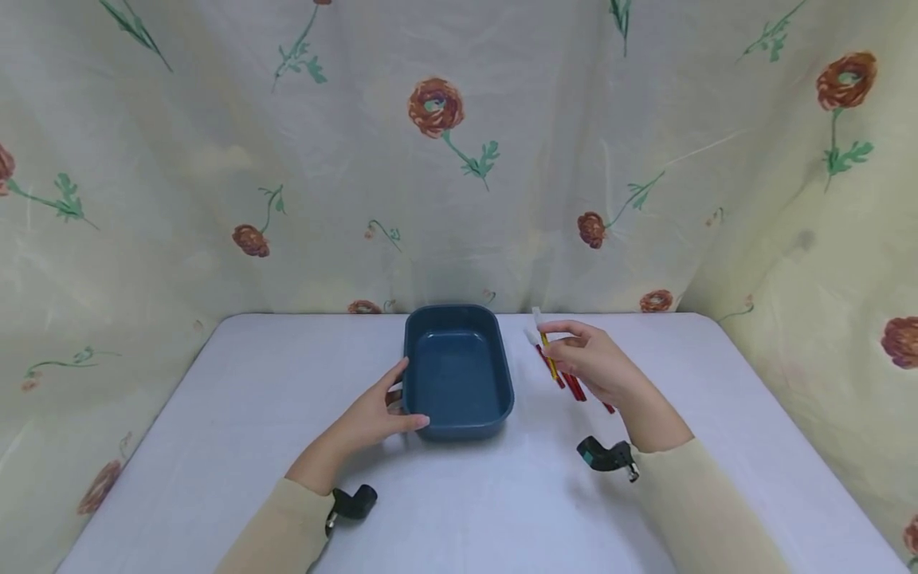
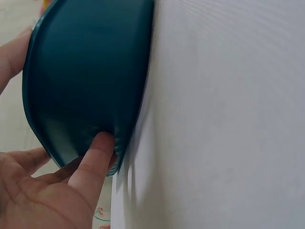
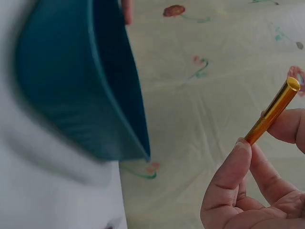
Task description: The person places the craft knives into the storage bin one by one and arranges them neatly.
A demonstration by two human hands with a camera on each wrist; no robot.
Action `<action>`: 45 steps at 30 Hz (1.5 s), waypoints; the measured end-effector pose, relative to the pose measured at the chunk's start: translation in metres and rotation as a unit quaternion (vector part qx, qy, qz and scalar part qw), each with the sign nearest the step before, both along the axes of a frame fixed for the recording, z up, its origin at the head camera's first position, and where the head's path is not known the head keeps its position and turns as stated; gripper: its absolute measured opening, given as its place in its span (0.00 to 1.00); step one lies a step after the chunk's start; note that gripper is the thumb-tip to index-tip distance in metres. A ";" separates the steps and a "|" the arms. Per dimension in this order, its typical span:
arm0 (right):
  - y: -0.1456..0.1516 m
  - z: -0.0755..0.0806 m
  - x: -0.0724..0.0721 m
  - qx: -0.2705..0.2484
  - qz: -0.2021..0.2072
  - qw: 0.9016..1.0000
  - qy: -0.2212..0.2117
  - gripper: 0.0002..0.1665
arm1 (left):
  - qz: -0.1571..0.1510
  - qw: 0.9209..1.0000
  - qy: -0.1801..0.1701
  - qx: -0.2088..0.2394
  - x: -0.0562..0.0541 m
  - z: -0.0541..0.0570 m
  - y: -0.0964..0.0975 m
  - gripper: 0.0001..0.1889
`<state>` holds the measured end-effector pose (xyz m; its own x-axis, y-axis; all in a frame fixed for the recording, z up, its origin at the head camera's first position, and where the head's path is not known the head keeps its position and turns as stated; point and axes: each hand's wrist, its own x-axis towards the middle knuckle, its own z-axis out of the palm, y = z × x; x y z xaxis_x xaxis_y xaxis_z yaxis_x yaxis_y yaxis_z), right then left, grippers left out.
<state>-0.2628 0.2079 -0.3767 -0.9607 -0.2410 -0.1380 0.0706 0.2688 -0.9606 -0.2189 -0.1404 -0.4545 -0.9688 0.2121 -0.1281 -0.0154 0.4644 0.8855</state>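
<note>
A deep blue rectangular plastic basin stands on the white table, its long side pointing away from me. My left hand holds its near left corner, thumb at the front end and fingers along the left side; the left wrist view shows fingers against the outer wall. To the right of the basin, my right hand pinches a slim stick with a shiny gold handle between thumb and fingertips. A whitish tip tops this stick in the head view. Below that hand lie several red-handled sticks, partly hidden by it.
A whitish tip shows on one of the red sticks. Behind the table and along its sides hangs a pale flowered curtain. A small black camera is strapped at the right wrist, another at the left.
</note>
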 end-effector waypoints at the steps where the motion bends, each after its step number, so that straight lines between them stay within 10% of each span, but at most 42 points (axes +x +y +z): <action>1: -0.005 0.001 -0.001 -0.008 -0.001 1.000 0.000 0.27 | 0.001 1.000 0.000 0.002 0.000 0.000 -0.001 0.56; 20: -0.097 0.000 -0.013 -0.107 0.044 0.993 -0.005 0.27 | -0.009 0.999 -0.008 0.035 -0.003 -0.004 -0.002 0.58; 45: -0.159 -0.049 -0.036 -0.011 0.058 0.995 -0.081 0.23 | -0.013 0.999 -0.006 0.036 -0.003 -0.005 -0.003 0.55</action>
<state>-0.2985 0.0486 -0.4253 -0.8917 -0.3538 -0.2823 0.1951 0.2623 -0.9451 -0.2215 -0.1438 -0.4598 -0.9614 0.2455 -0.1242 -0.0163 0.4001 0.9163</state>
